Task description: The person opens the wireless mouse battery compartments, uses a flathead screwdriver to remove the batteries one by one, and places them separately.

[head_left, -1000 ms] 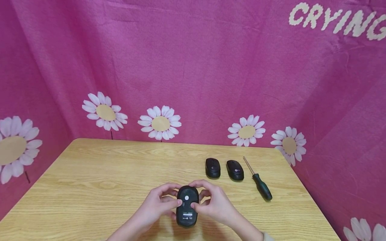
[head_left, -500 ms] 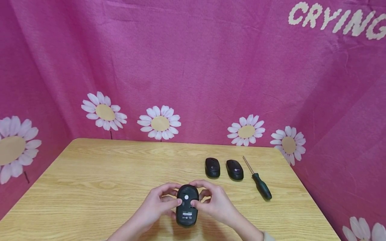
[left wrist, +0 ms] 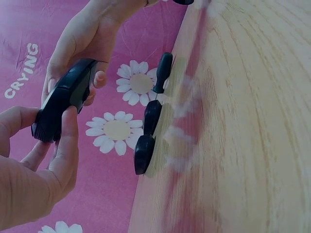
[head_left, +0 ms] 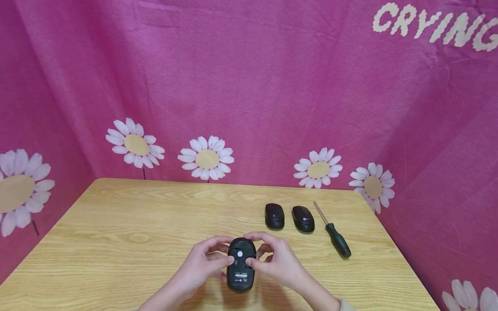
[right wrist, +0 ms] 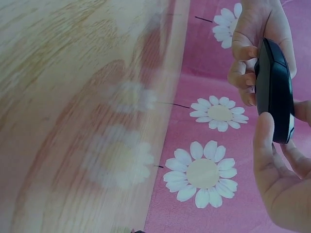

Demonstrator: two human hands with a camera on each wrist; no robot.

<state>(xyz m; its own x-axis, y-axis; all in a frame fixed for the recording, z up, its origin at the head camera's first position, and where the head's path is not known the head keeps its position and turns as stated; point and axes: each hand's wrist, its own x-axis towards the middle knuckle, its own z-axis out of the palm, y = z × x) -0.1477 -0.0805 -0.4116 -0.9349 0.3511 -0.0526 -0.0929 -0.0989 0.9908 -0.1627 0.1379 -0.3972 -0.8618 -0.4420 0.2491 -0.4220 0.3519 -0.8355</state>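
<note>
A black computer mouse (head_left: 240, 271) is held above the table's near side, its underside with a white round spot and a label facing up toward the head camera. My left hand (head_left: 208, 262) grips its left edge, thumb on the underside and fingers behind. From the other side my right hand (head_left: 274, 261) grips the mouse in the same way, its thumb on the underside near the middle. In the left wrist view the mouse (left wrist: 65, 97) appears side-on between both hands. The right wrist view shows the mouse (right wrist: 274, 90) clear of the tabletop.
Two more black mice, one (head_left: 274, 216) left of the other (head_left: 303, 219), sit on the wooden table (head_left: 136, 229) beyond the right hand. A screwdriver (head_left: 337, 241) with a dark green handle lies to their right. A pink flowered cloth (head_left: 249, 95) hangs behind the table.
The mouse tips very slightly, its far end a little higher in the head view. Both hands keep their hold in nearly the same place.
</note>
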